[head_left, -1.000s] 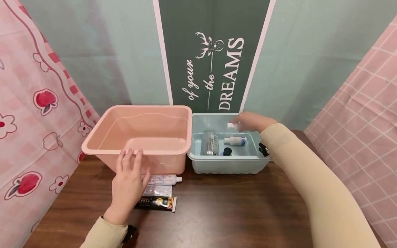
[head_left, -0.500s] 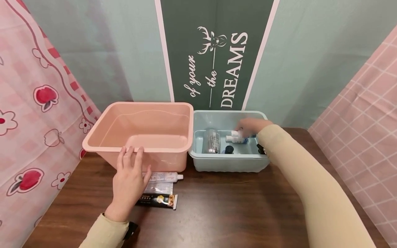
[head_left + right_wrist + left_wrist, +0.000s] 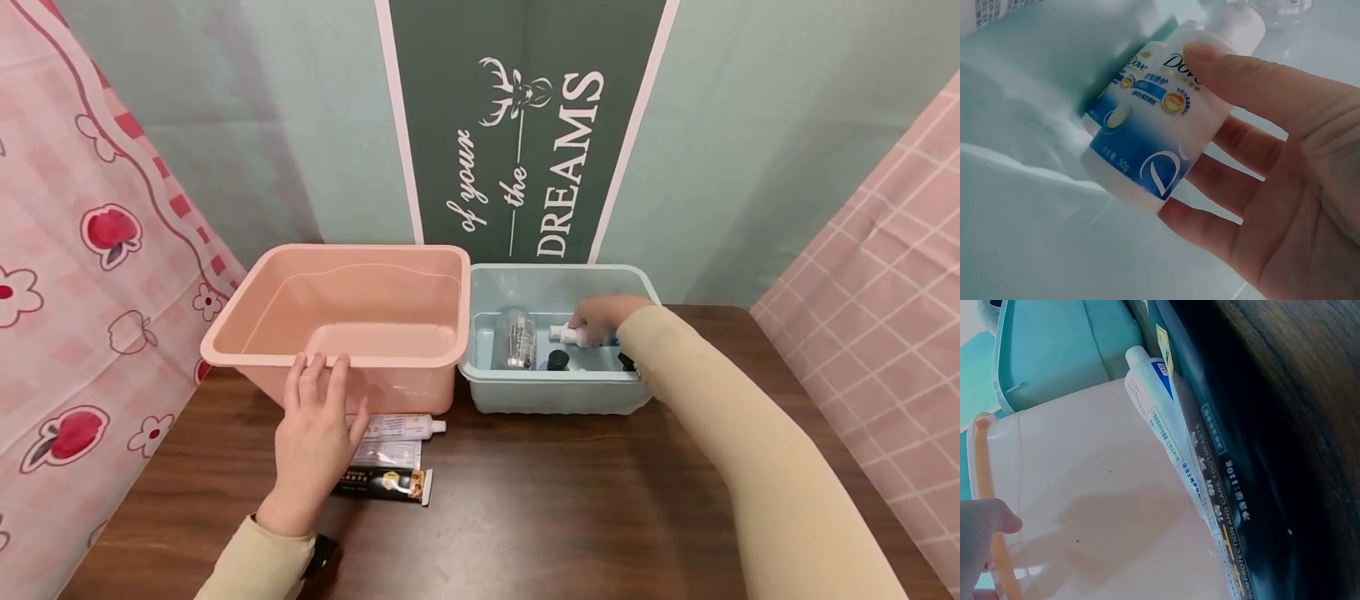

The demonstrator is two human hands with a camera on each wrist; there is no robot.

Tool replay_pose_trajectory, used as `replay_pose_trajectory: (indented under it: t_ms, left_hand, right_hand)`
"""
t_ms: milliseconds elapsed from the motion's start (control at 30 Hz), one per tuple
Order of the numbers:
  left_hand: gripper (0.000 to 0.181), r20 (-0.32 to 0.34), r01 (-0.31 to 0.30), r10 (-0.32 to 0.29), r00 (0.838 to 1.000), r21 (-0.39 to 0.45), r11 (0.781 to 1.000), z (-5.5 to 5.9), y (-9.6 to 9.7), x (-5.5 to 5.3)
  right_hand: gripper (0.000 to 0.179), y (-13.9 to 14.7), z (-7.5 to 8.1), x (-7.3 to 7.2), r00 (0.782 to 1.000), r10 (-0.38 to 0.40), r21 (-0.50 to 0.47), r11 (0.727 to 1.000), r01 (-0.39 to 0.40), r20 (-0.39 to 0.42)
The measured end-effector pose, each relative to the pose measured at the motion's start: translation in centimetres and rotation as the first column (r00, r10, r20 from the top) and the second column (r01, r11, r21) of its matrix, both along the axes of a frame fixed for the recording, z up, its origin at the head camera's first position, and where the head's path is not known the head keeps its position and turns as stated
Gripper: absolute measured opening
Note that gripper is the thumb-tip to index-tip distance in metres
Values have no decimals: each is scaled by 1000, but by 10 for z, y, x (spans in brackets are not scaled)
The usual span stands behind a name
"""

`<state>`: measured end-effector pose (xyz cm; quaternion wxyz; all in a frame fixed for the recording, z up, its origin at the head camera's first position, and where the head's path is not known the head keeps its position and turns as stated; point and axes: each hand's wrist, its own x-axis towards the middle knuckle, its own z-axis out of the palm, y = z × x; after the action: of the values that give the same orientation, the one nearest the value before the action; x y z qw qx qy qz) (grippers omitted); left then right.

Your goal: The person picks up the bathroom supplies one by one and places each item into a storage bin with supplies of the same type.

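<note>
My right hand [image 3: 600, 317] reaches into the blue bin [image 3: 555, 396]. Its thumb and fingers grip a small white-and-blue Dove bottle [image 3: 1147, 134], tilted low over the bin floor. A matching Dove bottle [image 3: 1129, 78] lies right behind it, partly covered. Also inside the bin are a clear bottle [image 3: 517, 337] and a dark-capped bottle [image 3: 557, 360]. My left hand [image 3: 311, 433] rests on the front of the pink bin [image 3: 397, 375], fingers extended with their tips at the rim; its thumb [image 3: 1007, 519] shows beside the rim in the left wrist view.
In front of the pink bin lie a white tube [image 3: 401, 427], a silvery flat pack [image 3: 393, 454] and a black tube [image 3: 386, 483], partly behind the left hand. The two bins stand side by side on a dark wooden table [image 3: 547, 508], with hanging cloth behind and at both sides.
My right hand has lowered the held Dove bottle from near the blue bin's back rim down toward its floor, over the matching bottle. My left hand stays on the pink bin.
</note>
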<state>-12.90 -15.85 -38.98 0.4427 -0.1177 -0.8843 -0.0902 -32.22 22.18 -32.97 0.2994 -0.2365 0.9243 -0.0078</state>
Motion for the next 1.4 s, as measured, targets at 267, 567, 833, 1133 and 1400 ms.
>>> replay_pose_trajectory:
  t_ms: [267,567,833,1133,1400]
  left_hand:
    - [58,-2,9,-9,1000,0,1000,7,1,-3]
    - [60,16,23,-23,1000,-2,1000,2,-1,4]
    - [57,-5,24,-24,1000,3,1000,2,-2,1]
    - [58,40,24,-24,999,-15,1000,3,-2,5]
    - [59,53,26,-26,998,-16,1000,3,-3,6]
  right_hand:
    - [41,5,17,-1,999,-15,-62,998,13,-31]
    - [52,5,44,10,990,43,-34,998,-48,-138]
    - [51,11,66,30,990,-6,-114,993,-10,-143]
    - [51,23,62,67,974,66,-174,979,-105,-215]
    - [52,35,59,92,970,36,-249,963,-98,-240]
